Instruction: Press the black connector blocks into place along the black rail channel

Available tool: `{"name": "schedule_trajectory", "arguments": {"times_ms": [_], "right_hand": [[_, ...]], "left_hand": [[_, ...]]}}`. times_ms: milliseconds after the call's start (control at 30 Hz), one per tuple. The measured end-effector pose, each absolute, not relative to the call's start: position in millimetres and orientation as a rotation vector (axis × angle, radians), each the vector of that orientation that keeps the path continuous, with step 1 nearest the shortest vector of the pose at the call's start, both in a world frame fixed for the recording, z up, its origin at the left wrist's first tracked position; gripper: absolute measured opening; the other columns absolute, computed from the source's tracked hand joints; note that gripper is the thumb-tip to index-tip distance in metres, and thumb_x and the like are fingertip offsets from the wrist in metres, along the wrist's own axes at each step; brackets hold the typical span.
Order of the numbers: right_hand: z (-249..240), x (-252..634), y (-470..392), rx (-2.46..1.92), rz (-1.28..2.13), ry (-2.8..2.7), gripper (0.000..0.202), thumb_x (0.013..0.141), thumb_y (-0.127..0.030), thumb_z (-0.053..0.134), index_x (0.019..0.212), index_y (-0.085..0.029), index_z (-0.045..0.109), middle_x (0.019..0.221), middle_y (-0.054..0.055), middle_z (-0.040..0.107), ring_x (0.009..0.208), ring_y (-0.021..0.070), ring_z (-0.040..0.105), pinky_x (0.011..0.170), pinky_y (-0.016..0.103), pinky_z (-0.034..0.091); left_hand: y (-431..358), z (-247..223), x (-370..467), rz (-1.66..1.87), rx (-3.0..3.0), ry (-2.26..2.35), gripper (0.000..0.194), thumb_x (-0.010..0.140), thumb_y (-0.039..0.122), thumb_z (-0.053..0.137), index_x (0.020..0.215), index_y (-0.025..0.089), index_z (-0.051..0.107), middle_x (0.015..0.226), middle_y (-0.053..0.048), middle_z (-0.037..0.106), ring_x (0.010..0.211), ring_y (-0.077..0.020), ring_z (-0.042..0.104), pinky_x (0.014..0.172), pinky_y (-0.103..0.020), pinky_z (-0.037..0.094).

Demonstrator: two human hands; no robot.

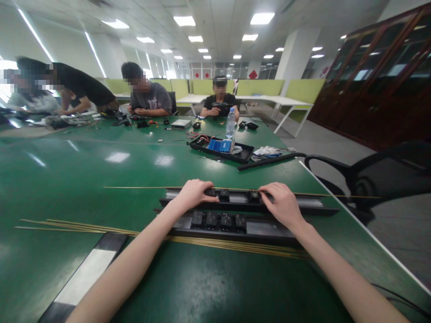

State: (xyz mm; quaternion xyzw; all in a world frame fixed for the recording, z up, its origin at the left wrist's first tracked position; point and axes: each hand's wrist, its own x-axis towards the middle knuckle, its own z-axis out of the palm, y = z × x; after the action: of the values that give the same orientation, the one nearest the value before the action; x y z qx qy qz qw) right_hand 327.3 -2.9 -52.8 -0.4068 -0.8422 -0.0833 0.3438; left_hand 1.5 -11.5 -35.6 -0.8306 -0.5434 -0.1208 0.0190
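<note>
A thin brass rod (pixel 232 188) runs along the back of the farther black channel (pixel 313 211), past several small black blocks (pixel 224 194) set in it. My left hand (pixel 193 194) is closed over the left end of that row, thumb and fingers about a black block (pixel 210 192). With its fingertips pinched, my right hand (pixel 282 204) grips the rod beside another black block (pixel 254 196); its far fingers are partly hidden. A nearer channel (pixel 269 228) holds several more black blocks (pixel 212 219) in a row.
Several loose brass rods (pixel 215 243) lie in front of the channels. At left is a black-and-white panel (pixel 85 271). Farther back are a black tray (pixel 242 154), a water bottle (pixel 230 123), gloves (pixel 266 152) and a black bar (pixel 269 161). Several people work across the green table (pixel 84 179).
</note>
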Motion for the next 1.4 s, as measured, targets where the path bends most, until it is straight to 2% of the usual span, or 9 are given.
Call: {"name": "schedule_trajectory", "arguments": {"times_ms": [1033,1400], "right_hand": [[-53.4,331.3,-0.4,-1.076,-0.086,-2.161,0.014,0.093,-0.022,0.056,0.098,-0.021,0.070,0.092,0.006,0.072,0.090,0.0230,0.062,0.086,0.041,0.048],[-55.2,332.3,2.0,-1.042,-0.083,-2.152,0.018,0.093,-0.023,0.055,0.098,-0.022,0.072,0.091,0.007,0.072,0.091,0.0251,0.064,0.085,0.044,0.051]], "left_hand": [[-12.7,-42.8,6.5,-0.423,-2.506,-1.756,0.050,0.079,0.070,0.060,0.097,0.025,0.068,0.091,-0.003,0.077,0.087,-0.0241,0.072,0.061,-0.027,0.038],[-14.1,-41.1,8.1,-0.444,-2.499,-1.799,0.049,0.078,0.069,0.062,0.099,0.025,0.069,0.091,-0.003,0.077,0.085,-0.0229,0.071,0.063,-0.026,0.039]]}}
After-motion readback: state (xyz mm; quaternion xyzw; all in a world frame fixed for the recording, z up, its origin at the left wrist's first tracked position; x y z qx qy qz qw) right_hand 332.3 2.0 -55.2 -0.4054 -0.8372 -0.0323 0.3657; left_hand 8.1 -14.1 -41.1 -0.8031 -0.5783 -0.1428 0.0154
